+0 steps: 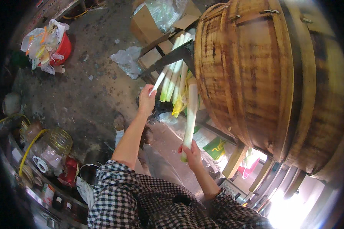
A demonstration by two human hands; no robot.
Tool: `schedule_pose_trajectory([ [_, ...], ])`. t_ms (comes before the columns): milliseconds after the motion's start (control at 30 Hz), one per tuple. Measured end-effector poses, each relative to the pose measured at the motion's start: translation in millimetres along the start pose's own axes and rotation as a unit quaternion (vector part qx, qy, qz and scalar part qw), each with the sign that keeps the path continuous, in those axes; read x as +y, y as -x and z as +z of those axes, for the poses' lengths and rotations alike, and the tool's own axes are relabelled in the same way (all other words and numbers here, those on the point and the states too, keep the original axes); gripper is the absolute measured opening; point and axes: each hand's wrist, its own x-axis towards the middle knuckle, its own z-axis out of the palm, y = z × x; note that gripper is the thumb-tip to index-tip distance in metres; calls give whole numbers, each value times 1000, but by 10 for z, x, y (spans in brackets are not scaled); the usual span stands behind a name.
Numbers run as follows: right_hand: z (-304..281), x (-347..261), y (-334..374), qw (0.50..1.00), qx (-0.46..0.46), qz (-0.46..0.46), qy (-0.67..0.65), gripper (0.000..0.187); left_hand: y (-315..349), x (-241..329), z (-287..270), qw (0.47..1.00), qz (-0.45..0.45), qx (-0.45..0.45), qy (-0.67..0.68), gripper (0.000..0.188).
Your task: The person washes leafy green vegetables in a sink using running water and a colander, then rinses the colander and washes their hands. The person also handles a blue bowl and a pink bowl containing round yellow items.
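My right hand (192, 154) is closed round the lower, greenish end of a thick pale stalk (191, 114), long and straight like a leek. The stalk stands nearly upright in the picture, its white top beside the wooden barrel. Farther left, my left hand (146, 100) has its fingers closed on the lower end of a thinner white stalk (160, 79). Between the hands lie several more white-and-green stalks (171, 81), side by side. A dark metal bar (168, 59) crosses over them and hides part of their length. Yellow plastic (180, 103) lies next to the bundle.
A large wooden barrel (244, 76) fills the right side. Behind the stalks is an open cardboard box (147, 24) with clear plastic. A red bucket (64, 49) of plastic waste stands far left; a clear ribbed container (59, 141) sits nearer. Slats (237, 160) lie below the barrel.
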Motion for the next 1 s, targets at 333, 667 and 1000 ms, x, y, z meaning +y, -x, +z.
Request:
schedule_pose_trajectory([
  [333, -294, 178, 366, 996, 26, 14, -81, 28, 654, 498, 567, 969, 93, -72, -215, 28],
  [667, -270, 147, 341, 996, 19, 14, -86, 27, 654, 421, 517, 948, 88, -69, -297, 40],
  [1000, -285, 163, 347, 997, -2, -19, -78, 25, 662, 581, 672, 948, -6, -98, -302, 49],
])
